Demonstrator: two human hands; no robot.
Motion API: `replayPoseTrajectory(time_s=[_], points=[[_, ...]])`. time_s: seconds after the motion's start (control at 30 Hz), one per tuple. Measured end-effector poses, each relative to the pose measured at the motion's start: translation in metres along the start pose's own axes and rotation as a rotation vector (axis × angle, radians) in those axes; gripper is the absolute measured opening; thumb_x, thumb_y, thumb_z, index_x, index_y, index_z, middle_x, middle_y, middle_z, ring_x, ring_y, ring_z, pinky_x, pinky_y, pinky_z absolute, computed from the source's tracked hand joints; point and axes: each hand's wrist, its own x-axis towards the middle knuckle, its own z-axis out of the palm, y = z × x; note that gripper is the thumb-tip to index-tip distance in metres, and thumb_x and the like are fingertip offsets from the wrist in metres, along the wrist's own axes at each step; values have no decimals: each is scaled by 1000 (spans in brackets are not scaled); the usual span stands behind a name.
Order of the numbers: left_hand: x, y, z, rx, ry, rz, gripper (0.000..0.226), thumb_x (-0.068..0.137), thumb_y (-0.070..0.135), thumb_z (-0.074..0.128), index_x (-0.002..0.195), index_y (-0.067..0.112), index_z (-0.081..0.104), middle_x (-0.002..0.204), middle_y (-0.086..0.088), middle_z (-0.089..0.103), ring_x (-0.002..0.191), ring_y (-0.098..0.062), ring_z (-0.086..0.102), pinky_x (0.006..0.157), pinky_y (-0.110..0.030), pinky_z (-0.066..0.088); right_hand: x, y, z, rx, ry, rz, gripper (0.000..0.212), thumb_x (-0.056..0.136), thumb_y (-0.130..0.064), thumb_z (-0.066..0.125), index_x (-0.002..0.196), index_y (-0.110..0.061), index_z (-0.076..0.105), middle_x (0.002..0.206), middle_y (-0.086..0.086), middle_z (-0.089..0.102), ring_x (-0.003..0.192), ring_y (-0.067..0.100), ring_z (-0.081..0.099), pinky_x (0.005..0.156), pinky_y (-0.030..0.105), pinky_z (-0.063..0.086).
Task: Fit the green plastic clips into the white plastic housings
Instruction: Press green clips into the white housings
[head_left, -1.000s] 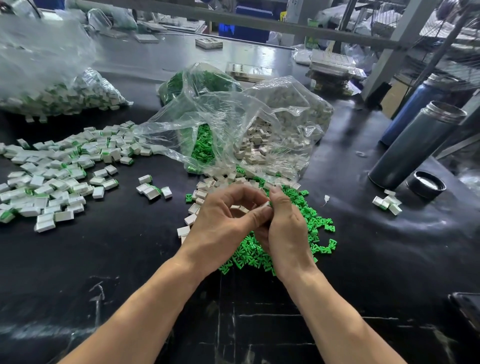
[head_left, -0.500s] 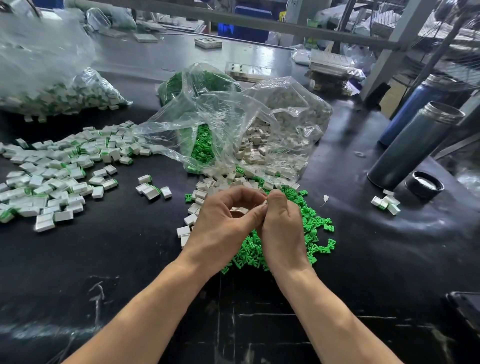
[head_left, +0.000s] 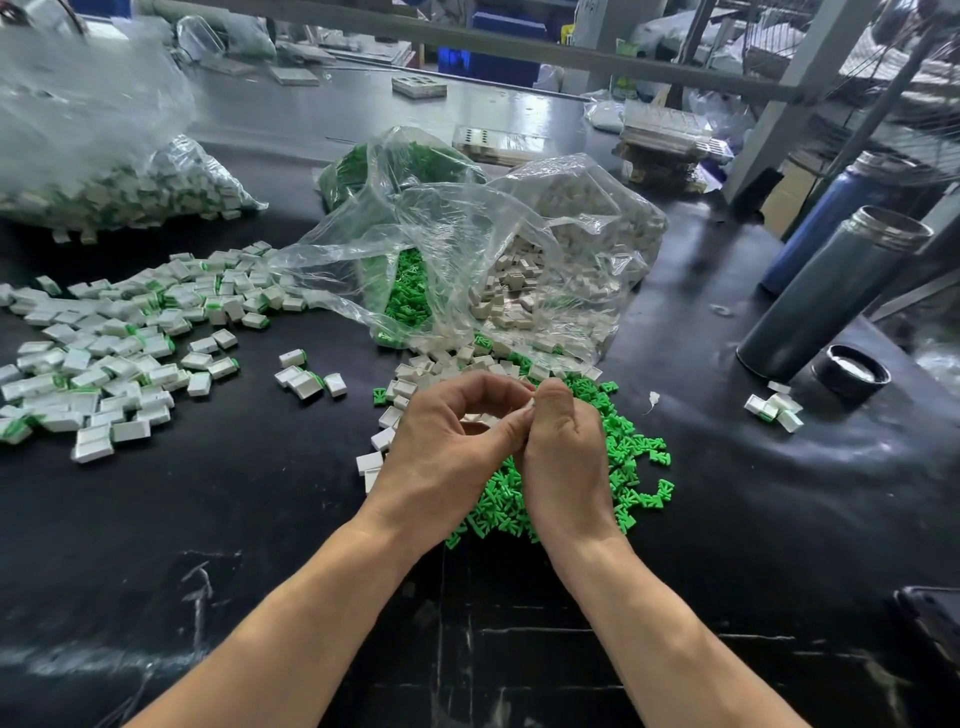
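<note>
My left hand (head_left: 441, 447) and right hand (head_left: 563, 457) meet fingertip to fingertip over the black table (head_left: 234, 519), both curled and pinching one small white housing (head_left: 530, 404) between them; whether a clip is already in it I cannot tell, my fingers hide it. Loose green clips (head_left: 631, 452) lie heaped under and just right of my hands, with bare white housings (head_left: 410, 387) just beyond my left hand at the mouth of the clear bag (head_left: 467, 249). Finished pieces (head_left: 109, 358) are spread well off to my left, and a few more (head_left: 774, 408) sit by the flask (head_left: 831, 291) on my right.
</note>
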Motion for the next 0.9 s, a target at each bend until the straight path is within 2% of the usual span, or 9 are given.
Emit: replayPoseTrajectory(time_s=[0.13, 0.23, 0.3, 0.37, 0.53, 0.7, 0.77, 0.83, 0.9], points=[[-1, 3, 0, 7, 14, -1, 2, 91, 12, 77, 92, 12, 76, 100, -3, 77, 96, -24, 73, 87, -52, 59, -3, -2, -1, 14, -53, 9, 52, 99, -50, 33, 69, -46, 74, 62, -20, 67, 64, -4, 63, 68, 23, 47], [1, 4, -4, 30, 75, -10, 6, 88, 18, 79, 92, 17, 76, 93, 2, 77, 89, -15, 73, 85, -39, 60, 0, -1, -11, -41, -10, -21, 58, 99, -68, 33, 72, -32, 70, 58, -11, 60, 54, 6, 51, 59, 34, 40], [3, 4, -8, 52, 115, -20, 7, 87, 22, 80, 92, 21, 76, 85, 5, 76, 78, -5, 69, 76, -25, 56, 2, -1, -19, -26, 1, -105, 51, 102, -62, 42, 79, -24, 69, 66, -3, 63, 57, 9, 51, 59, 35, 38], [4, 4, -11, 50, 122, -29, 6, 87, 20, 80, 91, 19, 76, 82, 5, 76, 74, -3, 68, 71, -20, 54, 3, -2, -25, -9, -33, -180, 34, 102, -50, 55, 87, -22, 70, 75, 1, 67, 60, 10, 54, 59, 34, 40], [3, 4, -11, 72, 121, -31, 10, 87, 17, 80, 94, 15, 74, 84, 2, 77, 78, -7, 72, 69, -17, 55, 4, 0, -26, -82, -112, -216, 9, 99, -29, 70, 91, -24, 72, 75, -12, 70, 67, 3, 62, 61, 18, 46], [1, 3, -10, 212, 88, 10, 17, 84, 21, 83, 97, 25, 72, 85, 8, 75, 77, -11, 71, 69, -22, 58, 4, 2, -24, -134, -84, -158, 10, 100, -28, 68, 95, -20, 73, 89, -5, 78, 86, 15, 74, 81, 42, 59], [1, 2, -11, 342, 98, 54, 17, 84, 26, 83, 96, 30, 72, 86, 13, 74, 76, -8, 69, 66, -21, 56, 3, 3, -22, -155, -77, -149, 12, 101, -30, 66, 95, -23, 72, 89, -8, 78, 86, 10, 72, 81, 34, 59], [2, 1, -12, 456, 128, 106, 17, 83, 29, 84, 95, 32, 73, 87, 15, 71, 76, -8, 66, 64, -19, 54, 3, 4, -21, -172, -58, -148, 12, 102, -31, 65, 92, -26, 69, 87, -14, 75, 81, 3, 70, 73, 19, 53], [3, 1, -12, 526, 157, 142, 17, 82, 30, 85, 96, 31, 74, 90, 17, 66, 78, -6, 63, 65, -17, 52, 4, 5, -20, -189, -46, -141, 13, 102, -32, 65, 90, -27, 69, 85, -17, 74, 77, 1, 68, 67, 12, 49]])
